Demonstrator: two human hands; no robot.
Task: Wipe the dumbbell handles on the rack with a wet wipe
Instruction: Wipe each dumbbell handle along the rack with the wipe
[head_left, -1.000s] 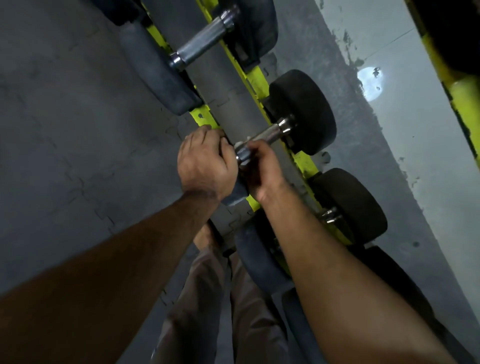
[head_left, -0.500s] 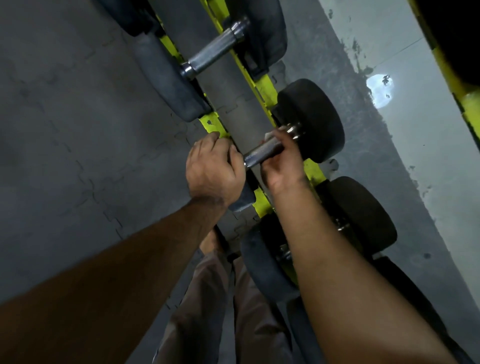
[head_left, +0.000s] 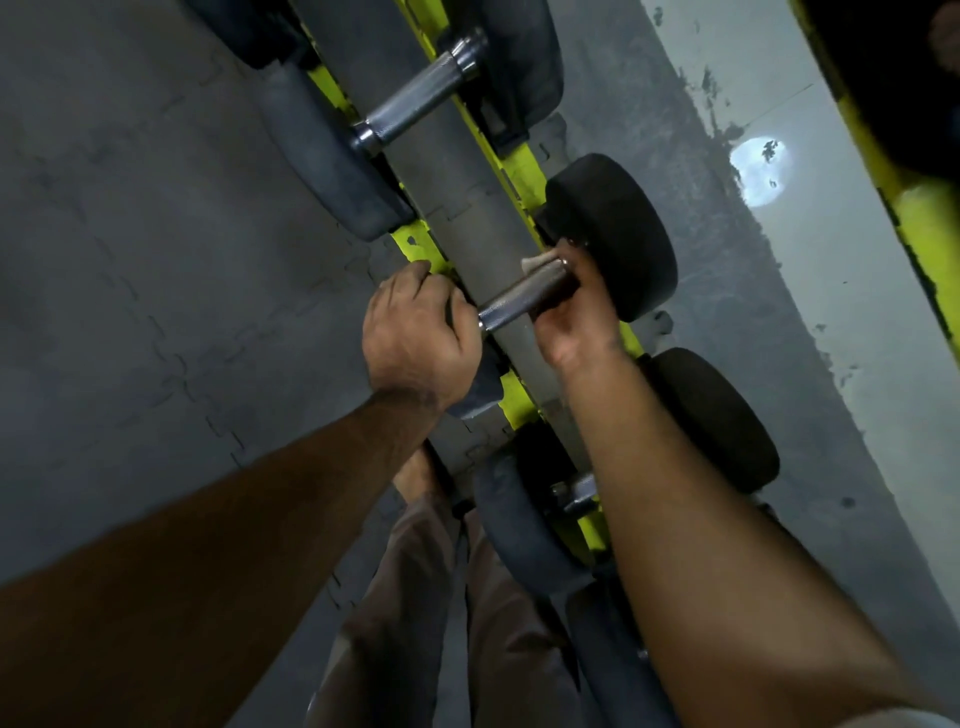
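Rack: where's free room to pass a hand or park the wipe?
Free: the gap between the rails, bordered by the upper dumbbell handle and the handle being wiped, plus the floor mats left of the rack. Crowded: the wiped handle, with the left hand on one end and the right hand with the wipe on the other.

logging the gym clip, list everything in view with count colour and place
dumbbells: four at least partly in view, black ends, steel handles, lying in a row across the rack
handle: one being wiped, knurled steel, between the two hands
wipe: one, pale, peeking out above the right hand at the handle's far end
rack: one, yellow-green rails, running top to bottom under the dumbbells
floor: grey mats on the left, paler glossy floor on the right with a light reflection
trousers: brown, bottom centre
left hand: grips the near end of the dumbbell
right hand: holds the wipe round the handle
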